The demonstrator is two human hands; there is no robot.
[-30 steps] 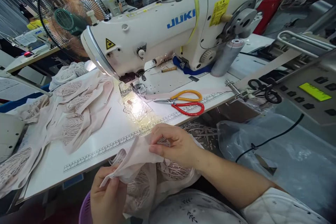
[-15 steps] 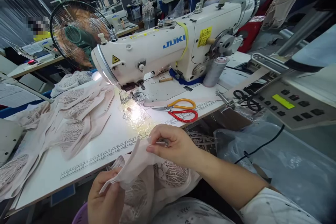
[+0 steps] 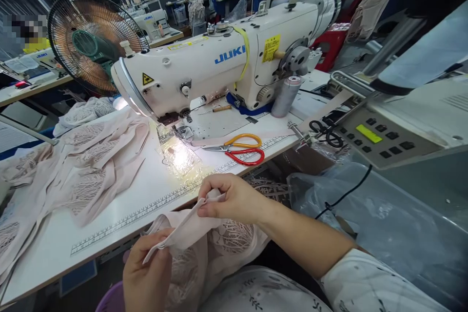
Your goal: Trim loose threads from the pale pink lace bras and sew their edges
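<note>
A pale pink garment [image 3: 193, 226] with lace panels hangs over the lap, in front of the table edge. My left hand [image 3: 149, 263] pinches one end of its folded edge between thumb and fingers. Higher and to the right, my right hand [image 3: 228, 198] grips the other end of that edge, which runs fairly straight between the two. Just beyond the hands, the white JUKI sewing machine [image 3: 197, 66] stands on the table, its lamp lighting the needle area. Scissors [image 3: 244, 148] with one orange and one red handle lie near the table's front edge.
More pale lace garments [image 3: 98, 161] are spread over the left of the white table [image 3: 120, 204]. A thread cone [image 3: 287, 96] stands by the machine. The control panel [image 3: 380, 136] juts in at right, above clear plastic [image 3: 383, 209]. A fan [image 3: 93, 41] is behind left.
My right hand has drawn closer round the garment's edge, and cloth now bunches up between its fingers. The view has shifted, so the machine and table appear further left.
</note>
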